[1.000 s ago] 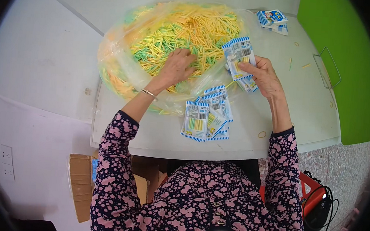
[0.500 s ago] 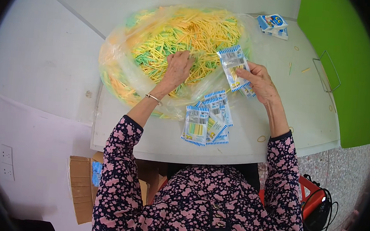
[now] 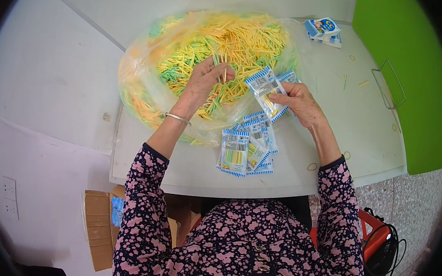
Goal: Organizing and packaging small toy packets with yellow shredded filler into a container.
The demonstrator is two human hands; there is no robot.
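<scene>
A large clear plastic bag (image 3: 135, 88) lies spread on the table, heaped with thin yellow, green and orange sticks (image 3: 258, 43). Over the heap, my left hand (image 3: 207, 78) pinches a few of these sticks upright between thumb and fingers. To its right, my right hand (image 3: 300, 105) grips a blue-and-white packet (image 3: 267, 92) with a clear window, through which yellow sticks show. A second packet (image 3: 289, 77) sits behind it, by the same fingers. Just below, several similar packets (image 3: 234, 152) lie in an overlapping pile near the table's front edge, with coloured sticks visible inside.
At the back right of the table (image 3: 289, 181) lie more blue-and-white packets (image 3: 323, 27). Loose sticks (image 3: 364, 83) and rubber bands (image 3: 312, 166) are scattered on the right. A green panel (image 3: 410, 74) with a wire handle (image 3: 389, 83) bounds that side. A cardboard box (image 3: 96, 229) stands below left.
My left hand has come up from the heap with sticks between its fingers. My right hand has moved slightly left and nearer with the packet, tilting it; the second packet shows more.
</scene>
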